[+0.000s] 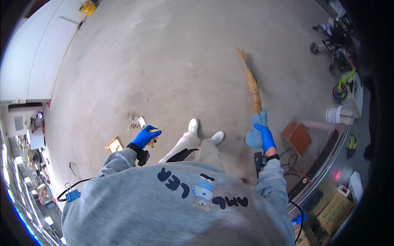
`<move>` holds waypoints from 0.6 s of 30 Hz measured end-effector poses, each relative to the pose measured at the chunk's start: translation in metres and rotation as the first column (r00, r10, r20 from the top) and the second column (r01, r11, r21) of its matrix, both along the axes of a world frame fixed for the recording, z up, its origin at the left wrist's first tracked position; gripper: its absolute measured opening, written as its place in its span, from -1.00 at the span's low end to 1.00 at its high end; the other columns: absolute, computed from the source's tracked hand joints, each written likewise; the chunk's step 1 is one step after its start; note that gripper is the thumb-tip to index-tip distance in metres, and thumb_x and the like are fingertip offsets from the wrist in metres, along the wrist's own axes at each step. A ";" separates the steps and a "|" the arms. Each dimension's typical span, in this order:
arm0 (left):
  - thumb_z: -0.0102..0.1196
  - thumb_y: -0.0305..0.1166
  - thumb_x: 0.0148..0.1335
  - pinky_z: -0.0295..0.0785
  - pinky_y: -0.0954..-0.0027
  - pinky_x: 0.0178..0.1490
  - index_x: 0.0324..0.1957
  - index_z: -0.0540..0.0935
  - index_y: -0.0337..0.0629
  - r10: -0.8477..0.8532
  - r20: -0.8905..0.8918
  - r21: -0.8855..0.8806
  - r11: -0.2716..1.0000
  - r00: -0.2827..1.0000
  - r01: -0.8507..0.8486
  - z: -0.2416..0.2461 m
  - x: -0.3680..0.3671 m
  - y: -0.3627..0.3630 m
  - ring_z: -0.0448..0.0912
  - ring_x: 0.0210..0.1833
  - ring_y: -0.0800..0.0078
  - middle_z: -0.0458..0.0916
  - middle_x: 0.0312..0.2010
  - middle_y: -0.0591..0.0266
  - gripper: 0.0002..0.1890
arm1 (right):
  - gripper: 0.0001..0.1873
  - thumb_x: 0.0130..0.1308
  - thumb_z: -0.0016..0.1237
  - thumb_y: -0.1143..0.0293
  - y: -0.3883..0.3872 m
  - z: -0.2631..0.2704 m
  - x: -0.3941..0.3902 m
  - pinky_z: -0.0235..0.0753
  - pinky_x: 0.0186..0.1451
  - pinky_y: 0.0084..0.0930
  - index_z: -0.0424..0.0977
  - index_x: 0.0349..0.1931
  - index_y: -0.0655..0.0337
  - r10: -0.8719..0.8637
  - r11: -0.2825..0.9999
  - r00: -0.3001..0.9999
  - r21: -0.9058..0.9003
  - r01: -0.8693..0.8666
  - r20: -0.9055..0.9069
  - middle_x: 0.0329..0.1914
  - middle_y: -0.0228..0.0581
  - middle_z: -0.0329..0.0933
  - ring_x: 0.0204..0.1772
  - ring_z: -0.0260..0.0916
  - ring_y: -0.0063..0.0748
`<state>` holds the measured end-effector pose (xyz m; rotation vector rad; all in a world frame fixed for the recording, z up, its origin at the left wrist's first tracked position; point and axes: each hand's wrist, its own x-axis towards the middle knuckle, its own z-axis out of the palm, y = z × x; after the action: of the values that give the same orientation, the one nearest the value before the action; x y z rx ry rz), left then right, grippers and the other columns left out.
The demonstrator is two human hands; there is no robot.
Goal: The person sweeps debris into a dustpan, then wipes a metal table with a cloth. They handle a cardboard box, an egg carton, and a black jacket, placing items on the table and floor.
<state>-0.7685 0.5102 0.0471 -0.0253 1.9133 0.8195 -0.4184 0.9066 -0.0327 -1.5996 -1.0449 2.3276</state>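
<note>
My right hand [264, 136], in a blue glove, grips a straw broom [253, 87] together with a light blue cloth [254, 138]. The cloth wraps the near end of the broom, and the bristles point away across the concrete floor [172, 61]. On the left, my left hand [144, 136], also gloved in blue, is closed around a small yellowish object [152, 139], too covered by the fingers to name. Just beyond that hand, a pile of debris [133, 120] lies on the floor beside a small white item [142, 121].
A wooden-framed item [114, 145] lies near my left forearm. To the right are a reddish-brown box [297, 138], dark cables, a white bucket [334, 114], a green balance bike [345, 83] and a stroller. A yellow bucket [88, 8] stands at the far left.
</note>
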 end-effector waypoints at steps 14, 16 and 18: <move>0.30 -0.15 0.06 0.49 0.38 -0.37 -0.19 0.46 -0.21 0.233 0.019 0.076 0.969 0.972 -0.234 -0.028 -0.051 -0.236 0.54 -0.45 0.46 0.53 -0.47 0.22 -0.58 | -0.43 0.07 0.11 0.34 -0.307 -0.009 -0.113 0.45 0.01 -0.44 0.34 0.14 0.23 0.407 0.861 0.909 -0.296 -0.415 -0.091 -0.05 -0.28 0.48 -0.06 0.44 -0.37; 0.29 -0.15 0.07 0.49 0.39 -0.38 -0.20 0.46 -0.22 0.275 0.007 0.079 0.958 0.961 -0.275 -0.038 -0.059 -0.283 0.54 -0.46 0.47 0.53 -0.48 0.22 -0.58 | -0.48 0.09 0.11 0.32 -0.317 0.024 -0.114 0.46 -0.02 -0.44 0.39 0.09 0.24 0.422 0.868 0.906 -0.274 -0.413 -0.031 -0.10 -0.29 0.49 -0.10 0.46 -0.38; 0.29 -0.14 0.07 0.49 0.38 -0.40 -0.21 0.45 -0.22 0.329 0.004 0.091 0.940 0.944 -0.328 -0.043 -0.063 -0.334 0.53 -0.48 0.47 0.53 -0.48 0.22 -0.59 | -0.51 0.10 0.11 0.31 -0.331 0.047 -0.126 0.46 -0.02 -0.44 0.41 0.07 0.25 0.413 0.895 0.911 -0.197 -0.401 0.019 -0.10 -0.29 0.50 -0.10 0.46 -0.39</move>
<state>-0.8316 0.1764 0.0040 -0.2924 1.9069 1.1309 -0.5444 0.5759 0.0139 -1.6569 -1.3198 2.7362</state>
